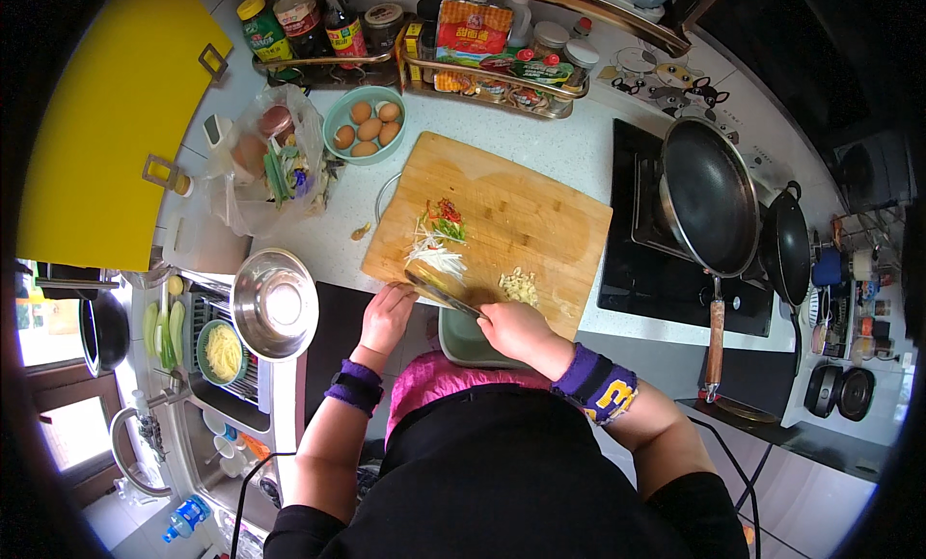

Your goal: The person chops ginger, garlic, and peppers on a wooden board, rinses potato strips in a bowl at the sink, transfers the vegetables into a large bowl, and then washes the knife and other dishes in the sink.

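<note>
My right hand [517, 331] grips the handle of a kitchen knife [443, 293], whose blade lies low over the front edge of a wooden cutting board [528, 190]. Beside the blade's far end, my left hand [388, 316] rests its fingertips at the board's front left edge; whether anything is under them is hidden. White shreds, apparently scallion [436, 259], lie just beyond the knife. Behind them are small piles of green shreds [451, 230] and red chilli shreds [443, 212]. Chopped garlic [519, 285] sits to the right. A pale green bin [463, 335] shows below the board's edge.
A bowl of brown eggs [369, 129] and a plastic bag of scraps [289, 168] stand behind left. A steel bowl [275, 306] is near the sink [195, 443]. To the right, a frying pan [712, 197] sits on the black cooktop [629, 277], its handle projecting forward.
</note>
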`<state>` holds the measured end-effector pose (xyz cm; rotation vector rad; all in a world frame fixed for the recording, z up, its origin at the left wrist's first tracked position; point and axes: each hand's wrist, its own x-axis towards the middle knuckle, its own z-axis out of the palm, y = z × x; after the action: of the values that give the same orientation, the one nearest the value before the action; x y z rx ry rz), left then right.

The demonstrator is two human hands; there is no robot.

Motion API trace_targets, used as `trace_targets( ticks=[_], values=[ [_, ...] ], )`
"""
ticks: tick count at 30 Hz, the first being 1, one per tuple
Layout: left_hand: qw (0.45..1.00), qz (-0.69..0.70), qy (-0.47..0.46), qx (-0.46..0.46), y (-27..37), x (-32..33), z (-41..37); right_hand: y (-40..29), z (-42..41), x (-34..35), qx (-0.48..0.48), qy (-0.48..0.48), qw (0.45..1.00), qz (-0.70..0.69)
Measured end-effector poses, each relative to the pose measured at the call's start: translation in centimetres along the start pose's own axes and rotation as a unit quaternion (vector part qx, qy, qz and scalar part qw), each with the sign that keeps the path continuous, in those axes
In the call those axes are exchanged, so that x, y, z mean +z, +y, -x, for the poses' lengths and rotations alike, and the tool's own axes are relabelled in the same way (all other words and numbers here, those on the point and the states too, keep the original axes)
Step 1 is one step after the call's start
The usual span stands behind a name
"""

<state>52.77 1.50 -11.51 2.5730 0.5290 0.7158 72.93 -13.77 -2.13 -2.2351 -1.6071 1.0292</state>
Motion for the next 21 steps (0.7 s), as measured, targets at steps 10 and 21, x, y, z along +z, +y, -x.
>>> trace_targets(
  ticks=[10, 21],
  values=[
    [0.999, -0.007, -0.026, 0.023, -0.09, -0.31, -0.36, 0.37, 0.21, -0.4, 0.014, 0.0, 1.0, -0.02],
    [0.998, -0.02, -0.045, 0.04, 0.03, -0.79, -0.97, 0.62, 0.37, -0.07, 0.025, 0.002, 0.999, -0.026]
  ],
)
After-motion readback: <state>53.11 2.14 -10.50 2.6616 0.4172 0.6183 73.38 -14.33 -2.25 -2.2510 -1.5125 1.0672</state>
